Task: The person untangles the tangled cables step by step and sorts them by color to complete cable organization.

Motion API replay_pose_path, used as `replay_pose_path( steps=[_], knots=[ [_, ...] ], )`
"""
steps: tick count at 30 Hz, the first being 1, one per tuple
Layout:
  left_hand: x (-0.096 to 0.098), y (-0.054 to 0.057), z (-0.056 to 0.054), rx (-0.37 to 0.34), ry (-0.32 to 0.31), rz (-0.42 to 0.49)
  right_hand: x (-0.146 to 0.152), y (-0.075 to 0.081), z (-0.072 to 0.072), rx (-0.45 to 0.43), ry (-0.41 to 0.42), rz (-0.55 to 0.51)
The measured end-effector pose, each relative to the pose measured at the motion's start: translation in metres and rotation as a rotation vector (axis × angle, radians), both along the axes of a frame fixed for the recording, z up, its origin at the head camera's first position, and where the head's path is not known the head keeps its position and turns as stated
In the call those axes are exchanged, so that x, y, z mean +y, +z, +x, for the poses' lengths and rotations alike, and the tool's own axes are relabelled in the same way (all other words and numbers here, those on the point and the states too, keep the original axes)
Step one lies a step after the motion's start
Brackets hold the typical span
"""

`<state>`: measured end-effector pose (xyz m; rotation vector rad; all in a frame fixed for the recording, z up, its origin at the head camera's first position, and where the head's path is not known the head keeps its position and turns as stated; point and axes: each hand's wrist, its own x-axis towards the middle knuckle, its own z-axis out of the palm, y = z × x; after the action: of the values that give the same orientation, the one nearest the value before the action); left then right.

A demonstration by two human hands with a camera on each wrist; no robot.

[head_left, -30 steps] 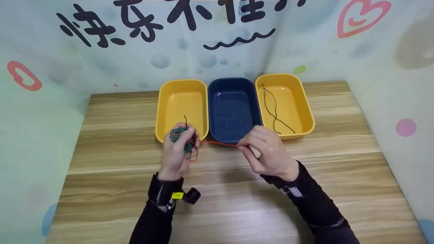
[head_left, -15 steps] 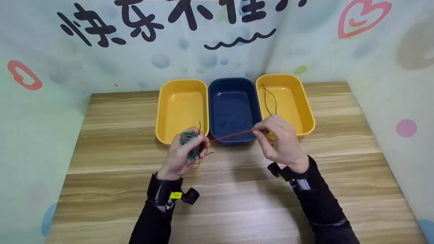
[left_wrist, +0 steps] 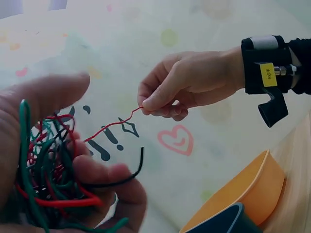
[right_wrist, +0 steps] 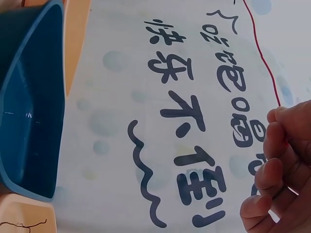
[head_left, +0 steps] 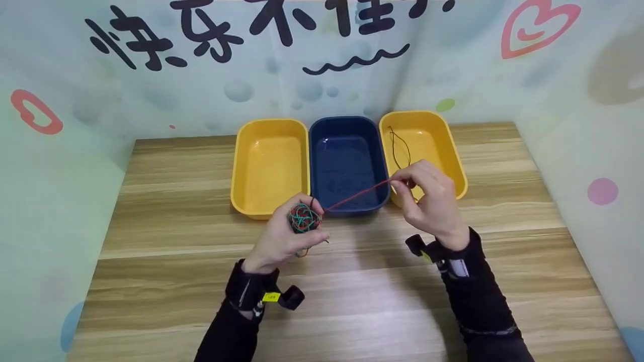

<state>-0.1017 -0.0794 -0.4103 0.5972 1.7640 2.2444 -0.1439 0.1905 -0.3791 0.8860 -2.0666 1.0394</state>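
Observation:
A tangled bundle of wires (head_left: 304, 218), green, red and black, sits in my left hand (head_left: 282, 236), whose fingers curl round it in front of the blue bin. My right hand (head_left: 427, 201) pinches the end of a red wire (head_left: 357, 194) between thumb and forefinger, close over the right yellow bin. That wire stretches from the bundle across the blue bin's near part. In the left wrist view a black wire end (left_wrist: 141, 160) pokes out of the bundle past the left fingers. The right wrist view shows the red wire rising from my fingertips (right_wrist: 278, 114).
The left yellow bin (head_left: 271, 121), dark blue bin (head_left: 344, 120) and right yellow bin (head_left: 455, 156) stand side by side at the table's back. Black wire (head_left: 394, 146) lies in the right one. A printed curtain (head_left: 201, 95) hangs behind the wooden table (head_left: 166, 241).
My right hand has moved right and away from me, drawing out more red wire. The left hand has shifted right, its thumb now lower, so the bundle shows more openly.

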Motion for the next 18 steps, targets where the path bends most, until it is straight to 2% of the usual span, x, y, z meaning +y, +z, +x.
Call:
replay_pose_path(
  steps=[3,6,10,14,18],
  knots=[
    [0.003,-0.0009,0.0002,0.026,0.035,0.067,0.001,0.0003,-0.0003,-0.002,-0.002,0.007],
    [0.0044,-0.0021,-0.0003,0.045,0.044,0.139,0.0008,0.001,-0.0003,0.001,0.0,0.004],
    [0.0041,-0.0022,-0.0006,0.039,0.059,0.206,0.0009,0.0018,0.0,0.004,0.001,0.003],
    [0.0023,-0.0019,-0.0006,0.053,0.053,0.225,0.0017,0.0022,-0.0002,0.002,0.004,0.005],
    [0.001,-0.002,-0.0009,0.11,0.026,0.183,0.004,0.0018,-0.0018,-0.017,-0.012,0.006]
  ],
)
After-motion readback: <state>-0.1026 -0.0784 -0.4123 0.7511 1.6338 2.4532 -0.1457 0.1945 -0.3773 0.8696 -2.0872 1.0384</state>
